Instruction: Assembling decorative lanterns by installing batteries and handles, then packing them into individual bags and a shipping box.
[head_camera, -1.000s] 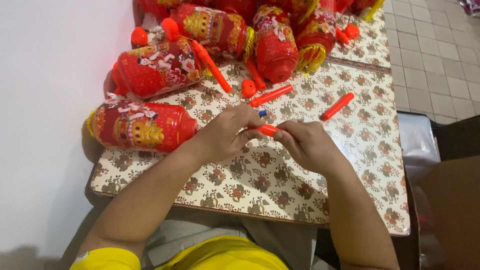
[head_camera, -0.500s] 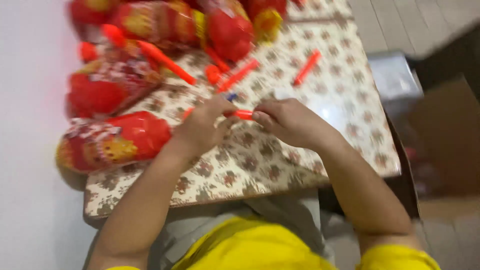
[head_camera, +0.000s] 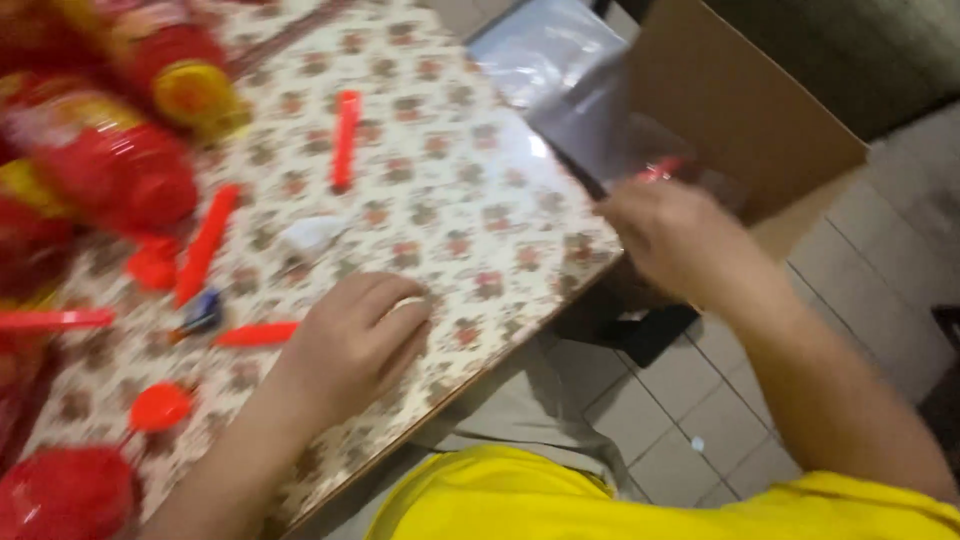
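My left hand (head_camera: 350, 340) rested curled on the worktop (head_camera: 470, 200) near its front edge, beside loose red sticks (head_camera: 345, 138). My right hand (head_camera: 670, 235) pinched a small red piece (head_camera: 662, 168) (blurred) over the cardboard box (head_camera: 740, 100) holding a clear bag (head_camera: 580, 90).

Everything I see is smeared by motion blur; no edge is crisp. My right hand (head_camera: 672, 235) is streaked, and the small red piece (head_camera: 662, 168) at its fingers is only a smudge. My left hand (head_camera: 352, 340) on the counter (head_camera: 470, 200) is a little sharper. The red lanterns (head_camera: 110, 170) at the left dissolve into glowing blobs. The light is soft, even and fairly bright, with a pale glare on the clear plastic bag (head_camera: 560, 70). The upper right corner falls dim, and a dark shadow sits under the counter's edge.
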